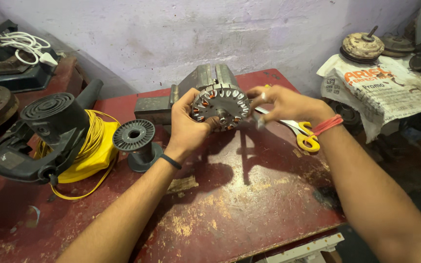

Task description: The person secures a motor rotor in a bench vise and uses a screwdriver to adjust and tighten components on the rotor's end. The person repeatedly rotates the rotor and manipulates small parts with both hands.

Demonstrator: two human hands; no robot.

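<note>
My left hand (187, 127) grips a round stator (220, 106) from its left edge, held above the red tabletop (249, 195). My right hand (281, 103) pinches at its right rim, fingers narrow. Scissors (302, 134) lie just under that hand; an empty spool (135, 139) stands left of my left hand.
</note>
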